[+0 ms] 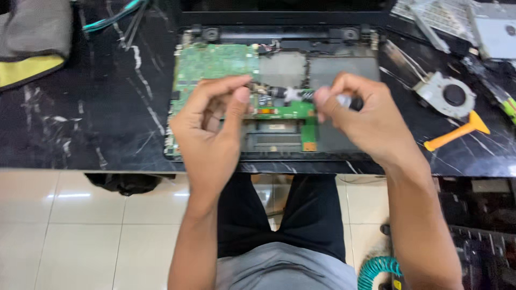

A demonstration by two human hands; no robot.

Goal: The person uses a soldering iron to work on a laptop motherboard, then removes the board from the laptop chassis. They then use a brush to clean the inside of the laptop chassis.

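Note:
An opened laptop base (344,67) lies on a black marble table, its green circuit board (215,62) exposed at the left. My left hand (212,126) hovers over the board's lower left, thumb and fingers pinched toward a small dark part (263,91) near the board's middle. My right hand (363,115) is closed around a small object with a white and black body (346,101), its tip pointing left toward a white piece (292,94) on the board. What the left fingertips pinch is too small to tell.
A round cooling fan (449,95) and an orange plastic pry tool (457,134) lie to the right. Metal brackets and a drive (497,32) sit at the back right. Grey and yellow cloth (29,43) lies at the far left. A teal coiled cable (376,271) hangs below.

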